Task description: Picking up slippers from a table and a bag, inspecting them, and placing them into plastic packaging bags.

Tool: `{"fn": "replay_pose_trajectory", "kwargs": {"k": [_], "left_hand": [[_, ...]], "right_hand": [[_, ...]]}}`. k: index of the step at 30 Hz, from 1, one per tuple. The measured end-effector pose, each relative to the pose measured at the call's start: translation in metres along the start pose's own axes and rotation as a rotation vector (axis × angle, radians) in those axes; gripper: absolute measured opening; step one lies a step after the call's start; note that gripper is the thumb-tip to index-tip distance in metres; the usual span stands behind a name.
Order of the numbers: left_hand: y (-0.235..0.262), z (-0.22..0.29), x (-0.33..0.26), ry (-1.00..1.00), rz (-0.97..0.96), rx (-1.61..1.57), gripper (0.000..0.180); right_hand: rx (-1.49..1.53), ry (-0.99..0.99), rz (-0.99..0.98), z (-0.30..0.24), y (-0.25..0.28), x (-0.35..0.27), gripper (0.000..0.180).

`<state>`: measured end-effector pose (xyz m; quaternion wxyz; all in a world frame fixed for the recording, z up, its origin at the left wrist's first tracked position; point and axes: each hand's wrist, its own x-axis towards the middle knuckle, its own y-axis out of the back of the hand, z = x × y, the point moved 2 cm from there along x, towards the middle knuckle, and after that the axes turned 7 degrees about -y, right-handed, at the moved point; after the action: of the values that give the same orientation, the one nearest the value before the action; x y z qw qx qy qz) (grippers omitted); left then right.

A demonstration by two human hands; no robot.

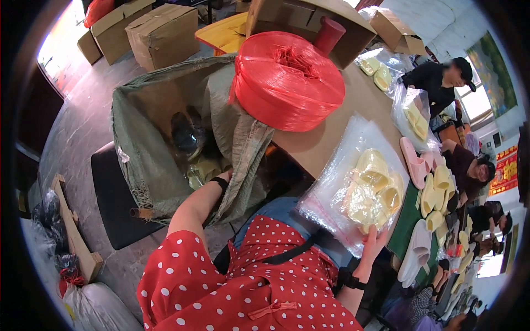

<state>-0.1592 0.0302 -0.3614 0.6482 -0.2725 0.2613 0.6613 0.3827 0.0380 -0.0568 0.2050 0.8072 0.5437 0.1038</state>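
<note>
My left hand [226, 175] reaches down into a box lined with a grey-green woven sack [149, 138]. The sack's flap hides most of its fingers, so its grip does not show. Beside it in the sack are bagged pale yellow slippers [202, 172] and a dark pair of slippers [187, 132] in clear plastic. On the table, my right hand [375, 241] touches the near end of pale yellow slippers [372, 171] wrapped in clear plastic, its fingers stretched out. These slippers rest on a stack of clear plastic bags [326, 204].
A big roll of red plastic twine [290, 83] sits on the table's corner [298, 144] by the sack. Loose slippers [417, 251] line a green surface [402, 220] at right, with several people working beyond. Cardboard boxes [163, 36] stand at the back left.
</note>
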Motion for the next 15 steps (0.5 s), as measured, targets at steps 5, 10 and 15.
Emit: {"fn": "replay_pose_trajectory", "kwargs": {"k": [5, 10, 15], "left_hand": [[0.052, -0.035, -0.031, -0.01, 0.017, 0.017, 0.046], [0.083, -0.12, -0.092, -0.014, 0.033, 0.039, 0.045], [0.048, -0.073, -0.09, -0.052, 0.049, 0.083, 0.045]], "right_hand": [[0.024, 0.016, 0.006, -0.002, -0.002, -0.002, 0.06], [0.025, 0.033, 0.008, -0.002, -0.002, -0.002, 0.061], [0.044, 0.035, 0.008, 0.001, -0.002, -0.001, 0.059]]}}
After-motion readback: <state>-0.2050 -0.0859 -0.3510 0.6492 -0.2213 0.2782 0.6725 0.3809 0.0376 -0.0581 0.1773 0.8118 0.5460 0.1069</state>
